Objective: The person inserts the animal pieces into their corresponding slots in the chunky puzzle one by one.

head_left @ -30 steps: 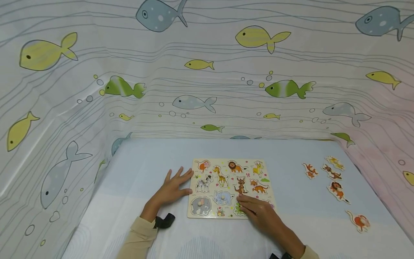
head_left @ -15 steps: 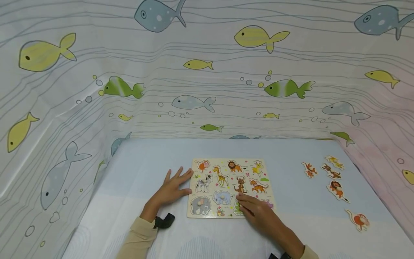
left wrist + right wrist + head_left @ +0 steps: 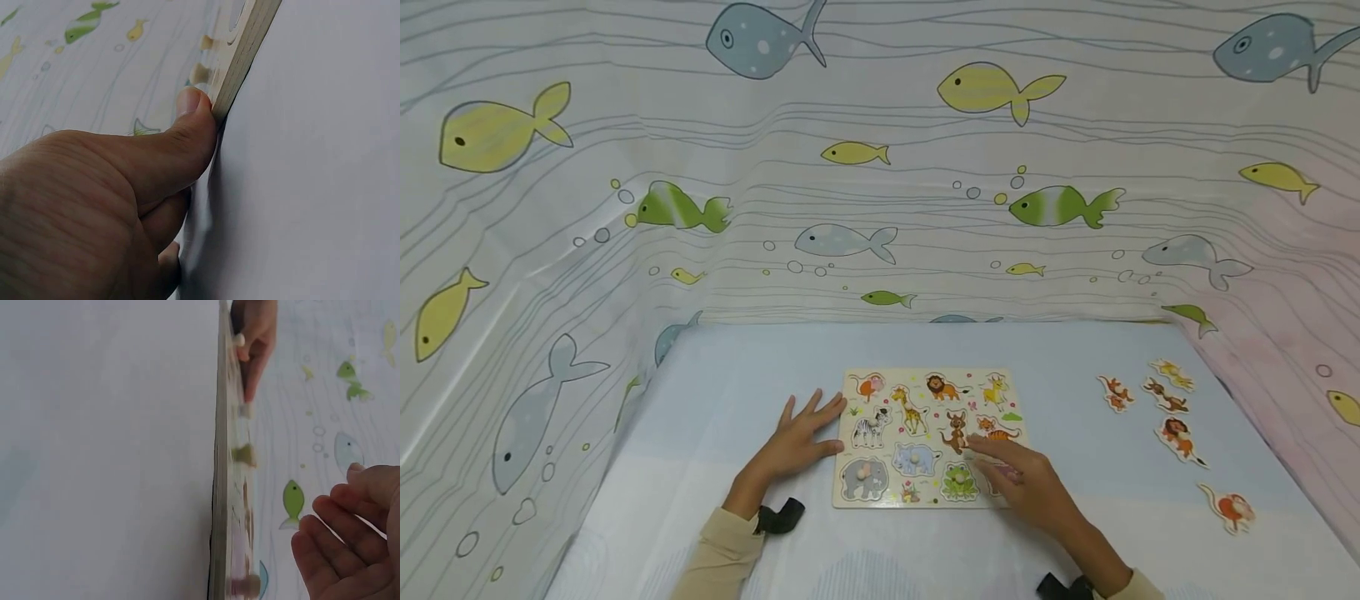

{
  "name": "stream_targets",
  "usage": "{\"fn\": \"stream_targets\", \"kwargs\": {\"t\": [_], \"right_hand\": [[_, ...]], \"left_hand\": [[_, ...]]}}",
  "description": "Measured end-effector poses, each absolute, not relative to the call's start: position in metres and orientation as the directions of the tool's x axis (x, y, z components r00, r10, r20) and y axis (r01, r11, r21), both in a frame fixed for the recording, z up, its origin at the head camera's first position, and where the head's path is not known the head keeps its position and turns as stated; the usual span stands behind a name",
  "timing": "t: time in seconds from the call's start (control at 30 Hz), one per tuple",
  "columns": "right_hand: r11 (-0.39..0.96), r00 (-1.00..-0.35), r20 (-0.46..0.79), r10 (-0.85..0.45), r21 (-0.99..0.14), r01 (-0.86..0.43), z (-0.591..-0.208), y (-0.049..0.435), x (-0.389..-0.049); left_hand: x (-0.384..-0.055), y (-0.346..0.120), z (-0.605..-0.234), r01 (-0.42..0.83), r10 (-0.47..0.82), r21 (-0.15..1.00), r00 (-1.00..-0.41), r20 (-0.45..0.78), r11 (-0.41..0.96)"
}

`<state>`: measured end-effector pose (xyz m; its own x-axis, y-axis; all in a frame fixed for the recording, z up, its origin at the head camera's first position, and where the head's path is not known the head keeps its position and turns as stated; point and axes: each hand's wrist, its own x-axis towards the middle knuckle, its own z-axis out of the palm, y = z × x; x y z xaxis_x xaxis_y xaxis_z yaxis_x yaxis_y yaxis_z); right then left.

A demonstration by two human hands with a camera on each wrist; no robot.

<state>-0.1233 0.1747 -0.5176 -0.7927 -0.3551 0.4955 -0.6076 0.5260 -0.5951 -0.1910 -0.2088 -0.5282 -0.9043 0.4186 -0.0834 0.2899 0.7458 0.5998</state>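
Note:
A wooden animal puzzle board (image 3: 895, 503) lies flat on the table. My left hand (image 3: 792, 444) rests with spread fingers at its left edge; in the left wrist view the thumb (image 3: 187, 119) touches the board's side. Over the lower right of the board hovers my right hand (image 3: 1032, 482), its fingers loosely extended and holding nothing, as the right wrist view also shows. The frog piece (image 3: 958, 482), the elephant piece (image 3: 863, 480) and the blue-grey animal piece (image 3: 914, 459) sit in their recesses, knobs up. My right hand partly hides a purple shape (image 3: 1009, 473).
To the right lie loose animal pieces: a monkey (image 3: 1234, 508), a lion (image 3: 1180, 439), a kangaroo (image 3: 1167, 395), a tiger-like orange one (image 3: 1117, 394) and a yellow one (image 3: 1172, 373). Fish-patterned sheeting (image 3: 925, 192) walls the table (image 3: 760, 350) at the back and sides.
My right hand has lifted off the frog piece and shifted slightly right, its fingers loosening, so the frog now shows whole. The left hand keeps its place at the board's edge.

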Motion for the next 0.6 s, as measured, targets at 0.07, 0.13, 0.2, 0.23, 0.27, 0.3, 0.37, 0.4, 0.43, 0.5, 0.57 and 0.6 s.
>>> {"fn": "stream_targets", "kwargs": {"t": [0.07, 0.13, 0.2, 0.23, 0.27, 0.3, 0.37, 0.4, 0.43, 0.5, 0.57, 0.6], "right_hand": [[0.56, -0.814, 0.485, -0.32, -0.596, -0.576, -0.516, 0.185, -0.126], [0.604, -0.835, 0.469, -0.289, -0.587, -0.539, -0.514, 0.198, -0.13], [0.649, -0.854, 0.45, -0.26, -0.574, -0.5, -0.512, 0.212, -0.134], [0.665, -0.862, 0.443, -0.247, -0.57, -0.483, -0.511, 0.22, -0.137], [0.68, -0.869, 0.436, -0.233, -0.566, -0.466, -0.509, 0.228, -0.139], [0.695, -0.876, 0.431, -0.217, -0.562, -0.449, -0.508, 0.236, -0.142], [0.708, -0.88, 0.434, -0.191, -0.56, -0.43, -0.506, 0.253, -0.148], [0.713, -0.883, 0.437, -0.173, -0.563, -0.418, -0.505, 0.261, -0.152], [0.713, -0.885, 0.439, -0.154, -0.57, -0.407, -0.504, 0.27, -0.155], [0.719, -0.891, 0.441, -0.112, -0.583, -0.379, -0.503, 0.286, -0.162], [0.708, -0.901, 0.427, -0.071, -0.615, -0.347, -0.503, 0.302, -0.168], [0.706, -0.908, 0.416, -0.048, -0.629, -0.325, -0.502, 0.309, -0.171]], "left_hand": [[-0.191, -0.21, -0.529, 0.291, 0.419, 0.601, -0.904, -0.082, 0.745], [-0.191, -0.209, -0.528, 0.29, 0.421, 0.605, -0.903, -0.082, 0.742], [-0.192, -0.209, -0.527, 0.293, 0.423, 0.603, -0.902, -0.082, 0.742], [-0.192, -0.209, -0.527, 0.292, 0.423, 0.601, -0.902, -0.084, 0.744], [-0.193, -0.209, -0.527, 0.294, 0.424, 0.599, -0.902, -0.084, 0.745], [-0.194, -0.209, -0.527, 0.295, 0.423, 0.597, -0.902, -0.084, 0.747], [-0.195, -0.208, -0.527, 0.296, 0.422, 0.593, -0.903, -0.081, 0.749], [-0.195, -0.208, -0.528, 0.298, 0.42, 0.59, -0.904, -0.079, 0.751], [-0.195, -0.208, -0.528, 0.297, 0.419, 0.59, -0.905, -0.078, 0.751], [-0.195, -0.208, -0.529, 0.289, 0.414, 0.594, -0.907, -0.082, 0.751], [-0.193, -0.208, -0.53, 0.276, 0.407, 0.601, -0.909, -0.089, 0.75], [-0.193, -0.208, -0.53, 0.272, 0.404, 0.604, -0.91, -0.092, 0.749]]}}
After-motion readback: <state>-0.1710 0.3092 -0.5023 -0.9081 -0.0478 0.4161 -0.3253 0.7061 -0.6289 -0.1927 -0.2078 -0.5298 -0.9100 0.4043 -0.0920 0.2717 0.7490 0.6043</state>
